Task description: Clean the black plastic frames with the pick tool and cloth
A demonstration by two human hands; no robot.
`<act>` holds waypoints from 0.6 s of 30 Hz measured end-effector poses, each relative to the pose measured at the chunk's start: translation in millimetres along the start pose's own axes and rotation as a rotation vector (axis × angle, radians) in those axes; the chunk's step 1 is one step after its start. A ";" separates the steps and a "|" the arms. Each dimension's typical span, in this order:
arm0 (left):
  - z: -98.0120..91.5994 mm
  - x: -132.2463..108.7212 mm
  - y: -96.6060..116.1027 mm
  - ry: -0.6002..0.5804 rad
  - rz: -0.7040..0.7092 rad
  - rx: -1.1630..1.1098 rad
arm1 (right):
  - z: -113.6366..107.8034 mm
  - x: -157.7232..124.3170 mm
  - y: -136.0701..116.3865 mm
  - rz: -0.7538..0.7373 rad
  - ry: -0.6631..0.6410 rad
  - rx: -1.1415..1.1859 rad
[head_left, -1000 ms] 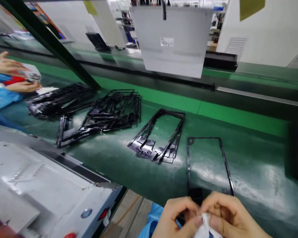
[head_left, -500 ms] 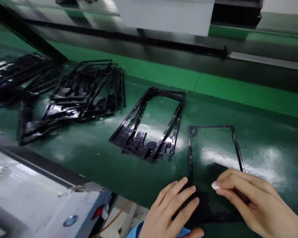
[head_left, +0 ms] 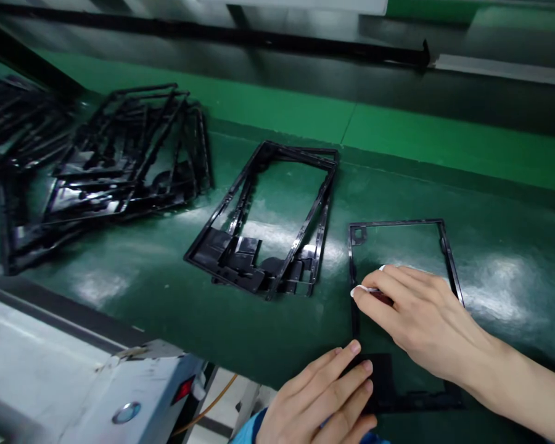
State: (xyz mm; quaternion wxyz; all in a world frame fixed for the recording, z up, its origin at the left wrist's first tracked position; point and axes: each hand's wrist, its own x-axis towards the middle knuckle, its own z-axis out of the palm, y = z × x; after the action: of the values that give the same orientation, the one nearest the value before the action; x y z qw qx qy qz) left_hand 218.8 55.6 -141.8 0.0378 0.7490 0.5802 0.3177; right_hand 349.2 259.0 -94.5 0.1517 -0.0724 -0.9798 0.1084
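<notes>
A rectangular black plastic frame (head_left: 393, 222) lies on the green tabletop at the right. My right hand (head_left: 411, 308) reaches over it, fingers closed around a small soft-looking white wad (head_left: 359, 290) that touches or nearly touches the frame's left bar; most of the wad is hidden inside the fingers. Fingers outstretched, my left hand (head_left: 324, 394) rests at the frame's lower left edge, close to its solid black corner. The hands cover parts of the frame's left, right and lower sides.
Left of the frame, a few similar black frames (head_left: 259, 277) overlap on the tabletop (head_left: 166, 320). Farther left is a larger jumbled stack (head_left: 124, 154), with another pile (head_left: 23, 123) beyond. A grey-white machine (head_left: 152, 394) stands at the lower left. A dark rail (head_left: 305, 46) crosses the back.
My right hand has moved left and away from me, carrying the white wad from the frame's middle to its left bar. My left hand stays nearly in place; the view has tilted down.
</notes>
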 end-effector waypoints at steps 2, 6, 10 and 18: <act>1.0 -2.2 2.4 -0.004 0.000 -0.023 | 2.2 0.5 -1.8 -0.017 0.017 -0.043; 6.0 -11.3 15.3 0.106 -0.067 -0.109 | 3.1 2.2 -5.0 -0.053 0.027 -0.110; 9.0 -17.7 26.5 0.116 -0.143 -0.150 | 2.5 4.4 -6.7 -0.079 -0.001 -0.108; 10.2 -21.5 21.3 0.115 -0.121 -0.196 | 2.2 -3.9 -14.1 -0.101 -0.021 -0.073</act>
State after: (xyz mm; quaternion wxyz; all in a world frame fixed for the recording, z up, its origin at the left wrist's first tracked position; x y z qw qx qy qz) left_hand 239.4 32.7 -150.1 0.0966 0.6861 0.5917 0.4122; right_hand 350.7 244.2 -94.4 0.1438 -0.0274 -0.9870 0.0658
